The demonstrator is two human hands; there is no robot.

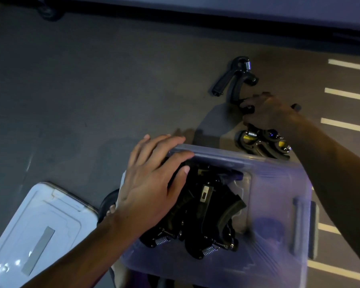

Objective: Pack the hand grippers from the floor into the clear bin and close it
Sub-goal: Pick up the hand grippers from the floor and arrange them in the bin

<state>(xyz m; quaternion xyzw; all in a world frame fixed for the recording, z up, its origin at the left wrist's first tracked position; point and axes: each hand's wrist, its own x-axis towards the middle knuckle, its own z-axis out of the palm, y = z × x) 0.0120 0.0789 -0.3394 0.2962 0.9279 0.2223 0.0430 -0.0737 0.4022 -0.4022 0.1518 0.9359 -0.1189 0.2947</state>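
The clear bin (279, 183) stands open on the grey floor with several black hand grippers (208, 208) piled inside. My left hand (152, 183) lies flat over the bin's far-left corner, fingers straight across the rim. My right hand (270, 113) reaches beyond the bin and curls round the handle of a black hand gripper (247, 107) on the floor. Another black gripper (235, 77) with a steel spring lies just past it. Two more grippers (264, 144) with yellow parts lie under my right wrist, against the bin's far side.
The bin's clear lid (37, 231) lies flat on the floor at the lower left. A dark wall base (195, 15) runs along the top. White stripes (345, 94) mark the floor on the right. A dark round object (108, 204) sits between lid and bin.
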